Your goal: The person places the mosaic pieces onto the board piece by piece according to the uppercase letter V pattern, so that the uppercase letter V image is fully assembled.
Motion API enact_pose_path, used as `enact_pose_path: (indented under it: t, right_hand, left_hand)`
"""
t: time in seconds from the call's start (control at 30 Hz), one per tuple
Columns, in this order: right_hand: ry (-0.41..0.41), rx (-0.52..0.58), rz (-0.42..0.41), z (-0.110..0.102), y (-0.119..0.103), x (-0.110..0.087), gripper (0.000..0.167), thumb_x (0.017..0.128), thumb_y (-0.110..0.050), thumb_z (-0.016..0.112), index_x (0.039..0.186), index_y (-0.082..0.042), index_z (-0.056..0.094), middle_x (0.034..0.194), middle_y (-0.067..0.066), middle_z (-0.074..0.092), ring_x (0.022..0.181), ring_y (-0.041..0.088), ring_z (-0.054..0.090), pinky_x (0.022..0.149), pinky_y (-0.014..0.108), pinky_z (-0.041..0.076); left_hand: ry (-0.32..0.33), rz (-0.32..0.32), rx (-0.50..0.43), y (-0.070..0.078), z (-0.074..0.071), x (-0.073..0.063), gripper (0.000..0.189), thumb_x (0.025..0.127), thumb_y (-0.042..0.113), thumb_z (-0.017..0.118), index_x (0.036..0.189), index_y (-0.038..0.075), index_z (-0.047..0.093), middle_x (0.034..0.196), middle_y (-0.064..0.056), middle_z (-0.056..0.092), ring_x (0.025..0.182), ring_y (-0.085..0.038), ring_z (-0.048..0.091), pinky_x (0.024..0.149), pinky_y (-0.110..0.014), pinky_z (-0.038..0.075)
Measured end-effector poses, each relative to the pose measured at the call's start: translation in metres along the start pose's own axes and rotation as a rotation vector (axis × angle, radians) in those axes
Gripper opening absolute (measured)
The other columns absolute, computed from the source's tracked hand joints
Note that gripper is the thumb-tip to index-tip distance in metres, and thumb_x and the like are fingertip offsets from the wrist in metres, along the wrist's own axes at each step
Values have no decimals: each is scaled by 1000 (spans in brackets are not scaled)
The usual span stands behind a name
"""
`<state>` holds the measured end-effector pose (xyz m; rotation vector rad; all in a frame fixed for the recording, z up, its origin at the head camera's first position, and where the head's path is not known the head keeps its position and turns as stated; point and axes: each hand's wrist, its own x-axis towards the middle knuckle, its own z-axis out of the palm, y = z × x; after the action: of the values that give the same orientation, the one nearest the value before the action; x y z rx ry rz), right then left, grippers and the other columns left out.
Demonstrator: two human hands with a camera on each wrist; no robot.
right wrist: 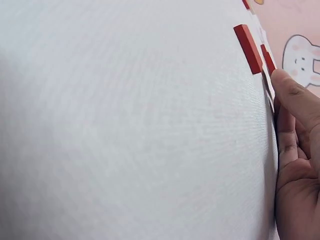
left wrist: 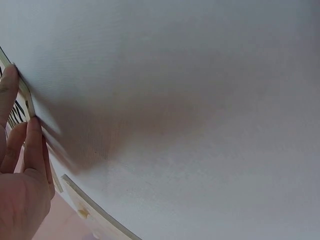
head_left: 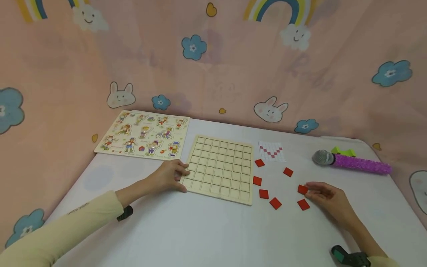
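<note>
A pale wooden grid board [head_left: 218,168] lies on the white table. My left hand [head_left: 168,176] holds its near left corner, with thumb and fingers on the edges; the left wrist view shows the same fingers [left wrist: 34,145] against the board's rim. To the right of the board, my right hand [head_left: 328,198] pinches a small red square tile [head_left: 302,189] at its right edge, low at the tabletop. Another red tile [head_left: 303,204] lies just in front of it, seen edge-on in the right wrist view. More red tiles [head_left: 264,194] are scattered between the board and this hand.
A paper card [head_left: 271,151] with a red V pattern on a grid lies behind the tiles. At the back right is a purple microphone [head_left: 361,163] with a green object [head_left: 343,151] behind it. A picture puzzle board [head_left: 143,135] lies at the back left, before a patterned pink backdrop.
</note>
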<state>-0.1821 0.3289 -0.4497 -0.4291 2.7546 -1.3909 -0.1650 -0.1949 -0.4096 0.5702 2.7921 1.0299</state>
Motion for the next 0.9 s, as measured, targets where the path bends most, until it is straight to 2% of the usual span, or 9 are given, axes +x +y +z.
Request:
enact_pose_path:
  t: [0.17, 0.3, 0.53, 0.63, 0.9]
  right_hand:
    - [10, 50, 3, -5, -2, 8, 41, 90, -14, 67, 126, 5, 55, 107, -24, 63, 94, -11, 60, 78, 8, 46]
    - [24, 44, 8, -6, -5, 13, 43, 91, -15, 66, 127, 5, 54, 108, -26, 62, 96, -14, 58, 80, 5, 43]
    - [42, -46, 161, -3, -10, 9, 56, 91, -36, 64, 134, -2, 52, 109, -25, 64, 96, -22, 50, 79, 0, 36]
    - [41, -27, 210, 0, -13, 7, 59, 90, -39, 64, 134, -2, 51, 107, -26, 64, 96, -22, 50, 79, 0, 36]
    - [37, 39, 264, 9, -31, 3, 61, 89, -38, 66, 135, -1, 50, 106, -25, 65, 95, -22, 50, 81, 3, 40]
  left_hand:
    - [6, -8, -7, 3, -7, 7, 57, 60, 20, 90, 109, 0, 70, 125, -11, 61, 116, -27, 54, 90, -34, 47]
    - [17, -5, 2, 3, -10, 8, 57, 60, 18, 91, 109, 0, 69, 125, -12, 61, 116, -27, 54, 92, -36, 46]
    - [27, -20, 1, 2, -6, 4, 57, 58, 18, 91, 107, -1, 70, 123, -12, 62, 114, -28, 55, 91, -36, 46]
    - [30, -35, -9, 4, -4, 2, 57, 58, 17, 91, 107, -1, 70, 122, -12, 62, 114, -28, 55, 90, -36, 47]
    - [42, -57, -28, 5, 3, 0, 56, 56, 14, 92, 105, -2, 70, 119, -14, 63, 112, -28, 58, 93, -37, 46]
